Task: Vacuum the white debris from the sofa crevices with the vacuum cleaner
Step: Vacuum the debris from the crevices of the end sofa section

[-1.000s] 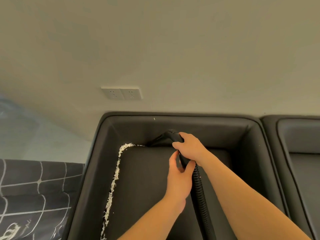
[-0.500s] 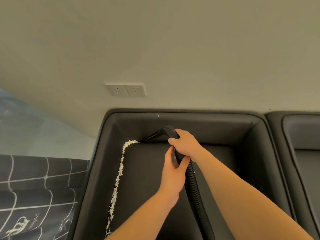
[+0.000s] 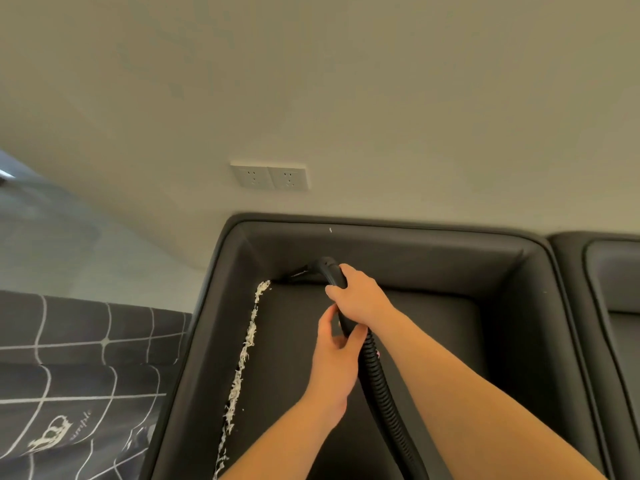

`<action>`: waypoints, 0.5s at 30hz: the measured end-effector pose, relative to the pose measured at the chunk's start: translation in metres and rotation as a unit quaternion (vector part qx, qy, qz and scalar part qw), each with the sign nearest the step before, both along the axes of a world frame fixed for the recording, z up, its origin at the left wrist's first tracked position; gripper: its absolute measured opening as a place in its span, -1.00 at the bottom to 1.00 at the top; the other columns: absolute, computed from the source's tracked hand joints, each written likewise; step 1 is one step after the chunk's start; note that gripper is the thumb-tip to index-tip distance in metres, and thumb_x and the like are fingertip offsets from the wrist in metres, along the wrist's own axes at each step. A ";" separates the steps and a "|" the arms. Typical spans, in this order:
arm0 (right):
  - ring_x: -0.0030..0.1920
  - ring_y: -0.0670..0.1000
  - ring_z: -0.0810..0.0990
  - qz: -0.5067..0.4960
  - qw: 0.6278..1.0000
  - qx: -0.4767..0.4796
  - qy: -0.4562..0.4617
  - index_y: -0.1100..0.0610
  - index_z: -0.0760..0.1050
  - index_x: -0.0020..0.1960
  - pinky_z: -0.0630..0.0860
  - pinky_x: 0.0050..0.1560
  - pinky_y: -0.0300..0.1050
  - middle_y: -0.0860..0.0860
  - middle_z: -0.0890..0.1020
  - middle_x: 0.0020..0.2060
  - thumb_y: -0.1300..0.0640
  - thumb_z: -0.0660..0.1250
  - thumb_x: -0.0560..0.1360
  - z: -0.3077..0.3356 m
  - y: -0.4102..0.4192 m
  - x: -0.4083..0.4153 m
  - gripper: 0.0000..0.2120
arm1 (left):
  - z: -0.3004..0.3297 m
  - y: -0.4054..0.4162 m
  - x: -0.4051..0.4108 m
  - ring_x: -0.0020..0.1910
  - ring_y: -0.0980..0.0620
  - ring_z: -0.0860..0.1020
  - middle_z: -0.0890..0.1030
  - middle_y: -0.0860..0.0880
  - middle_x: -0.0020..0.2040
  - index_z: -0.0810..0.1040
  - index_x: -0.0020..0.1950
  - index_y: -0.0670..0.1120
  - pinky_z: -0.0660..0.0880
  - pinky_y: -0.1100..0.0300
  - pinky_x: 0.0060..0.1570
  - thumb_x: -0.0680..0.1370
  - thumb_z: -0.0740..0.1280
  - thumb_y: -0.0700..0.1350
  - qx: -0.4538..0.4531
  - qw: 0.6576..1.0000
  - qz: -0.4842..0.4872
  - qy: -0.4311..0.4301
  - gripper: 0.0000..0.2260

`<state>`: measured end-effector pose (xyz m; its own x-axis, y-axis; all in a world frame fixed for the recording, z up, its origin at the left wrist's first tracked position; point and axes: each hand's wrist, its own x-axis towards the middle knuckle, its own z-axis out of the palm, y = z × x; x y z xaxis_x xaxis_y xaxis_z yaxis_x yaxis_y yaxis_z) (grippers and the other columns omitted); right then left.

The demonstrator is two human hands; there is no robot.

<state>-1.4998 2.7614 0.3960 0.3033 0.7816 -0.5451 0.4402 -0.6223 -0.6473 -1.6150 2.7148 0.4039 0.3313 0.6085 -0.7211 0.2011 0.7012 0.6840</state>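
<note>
Here, head view: both hands clamp the vacuum cleaner's black wand, stacked close together over the dark sofa (image 3: 512, 341) seat. The right hand (image 3: 360, 296) wraps the curved handle just behind the nozzle (image 3: 304, 271); the left hand (image 3: 334, 358) grips lower, where the ribbed hose (image 3: 381, 386) starts. The nozzle tip sits in the sofa's back crevice, just right of the back-left corner. White debris (image 3: 242, 362) starts at that corner and runs toward the camera along the sofa's left side crevice, so it lies left of both hands, long axis front-to-back. The left hand is nearer the strip. Next move, probably: swing the nozzle left into the corner, then drag it back along the strip.
</note>
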 end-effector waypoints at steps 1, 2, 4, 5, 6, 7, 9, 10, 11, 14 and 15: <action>0.01 0.09 0.62 0.000 1.000 0.001 -0.001 0.09 0.42 0.29 0.61 0.07 0.07 0.07 0.62 0.07 0.02 0.27 0.61 0.001 0.000 0.001 -0.70 | 0.001 -0.001 0.000 0.13 0.02 0.70 0.72 0.03 0.13 0.32 0.47 0.27 0.56 -0.15 0.28 0.61 0.41 0.00 0.001 1.000 -0.001 -0.004 -0.50; -0.01 0.08 0.62 -0.001 1.000 0.004 -0.002 0.09 0.43 0.27 0.61 0.06 0.07 0.06 0.62 0.05 0.01 0.28 0.60 0.002 0.000 0.003 -0.72 | 0.002 -0.002 0.000 0.12 0.01 0.70 0.73 0.02 0.11 0.32 0.46 0.29 0.56 -0.15 0.28 0.60 0.42 0.02 0.003 1.000 -0.003 -0.007 -0.50; -0.06 0.06 0.62 -0.001 1.000 0.020 -0.010 0.06 0.44 0.24 0.61 -0.05 0.00 0.03 0.62 0.01 -0.01 0.29 0.58 0.005 -0.001 0.005 -0.73 | 0.004 -0.004 -0.003 0.12 0.00 0.70 0.74 0.02 0.09 0.31 0.43 0.34 0.55 -0.15 0.29 0.57 0.44 0.07 0.010 1.000 -0.007 -0.017 -0.49; -0.08 0.04 0.63 0.002 0.999 0.029 -0.014 0.04 0.44 0.23 0.60 -0.09 -0.03 0.02 0.62 -0.01 -0.02 0.29 0.58 0.006 -0.002 0.004 -0.73 | 0.004 -0.005 -0.006 0.13 -0.01 0.70 0.74 0.02 0.09 0.30 0.42 0.37 0.55 -0.15 0.29 0.55 0.45 0.09 0.012 1.000 -0.008 -0.020 -0.48; -0.10 0.03 0.63 0.006 0.999 0.035 -0.014 0.02 0.44 0.23 0.60 -0.10 -0.04 0.00 0.62 -0.02 -0.03 0.29 0.57 0.006 -0.002 0.000 -0.73 | 0.003 -0.006 -0.009 0.13 0.00 0.70 0.74 0.02 0.09 0.31 0.41 0.38 0.55 -0.16 0.29 0.53 0.45 0.10 0.012 1.000 -0.006 -0.019 -0.47; -0.10 0.03 0.63 0.008 0.999 0.037 -0.010 0.02 0.43 0.24 0.60 -0.10 -0.03 0.00 0.62 -0.03 -0.03 0.29 0.57 0.004 -0.004 -0.005 -0.73 | 0.001 -0.008 -0.013 0.13 0.00 0.70 0.73 0.03 0.10 0.31 0.41 0.39 0.54 -0.16 0.29 0.53 0.45 0.09 0.009 1.000 -0.001 -0.017 -0.47; -0.08 0.04 0.63 0.005 1.000 0.030 -0.001 0.03 0.42 0.27 0.61 -0.06 0.01 0.01 0.63 -0.01 -0.01 0.27 0.59 -0.001 -0.003 -0.017 -0.72 | -0.001 -0.007 -0.019 0.18 0.01 0.68 0.72 0.05 0.15 0.32 0.44 0.35 0.54 -0.16 0.30 0.57 0.44 0.05 0.001 1.000 0.013 -0.009 -0.48; -0.06 0.05 0.63 0.001 1.000 0.023 0.002 0.04 0.40 0.30 0.60 -0.05 0.00 0.03 0.63 0.02 -0.01 0.26 0.61 -0.005 -0.002 -0.022 -0.70 | -0.002 -0.006 -0.021 0.20 0.02 0.66 0.70 0.06 0.19 0.32 0.45 0.34 0.54 -0.16 0.31 0.59 0.43 0.04 -0.003 1.000 0.018 -0.001 -0.49; -0.04 0.05 0.62 -0.001 1.000 0.017 0.003 0.05 0.38 0.33 0.58 -0.07 -0.03 0.04 0.63 0.04 0.00 0.25 0.62 -0.008 0.000 -0.026 -0.68 | -0.003 -0.003 -0.023 0.21 0.03 0.65 0.69 0.06 0.21 0.32 0.46 0.32 0.53 -0.16 0.32 0.60 0.42 0.03 -0.004 1.000 0.020 0.007 -0.49; -0.04 0.03 0.60 0.001 1.000 0.010 0.010 0.05 0.34 0.39 0.50 -0.13 -0.12 0.05 0.61 0.09 0.00 0.24 0.63 -0.011 0.005 -0.030 -0.64 | -0.004 0.002 -0.026 0.18 0.03 0.67 0.70 0.05 0.18 0.31 0.48 0.30 0.54 -0.17 0.30 0.60 0.42 0.01 -0.002 1.000 0.012 0.011 -0.49; -0.03 0.02 0.59 0.003 1.000 0.009 0.012 0.05 0.34 0.40 0.50 -0.13 -0.13 0.05 0.61 0.10 0.00 0.25 0.63 -0.009 0.004 -0.030 -0.63 | -0.002 0.001 -0.026 0.16 0.03 0.68 0.71 0.06 0.15 0.32 0.47 0.30 0.55 -0.17 0.29 0.60 0.43 0.01 -0.002 1.000 0.012 0.009 -0.49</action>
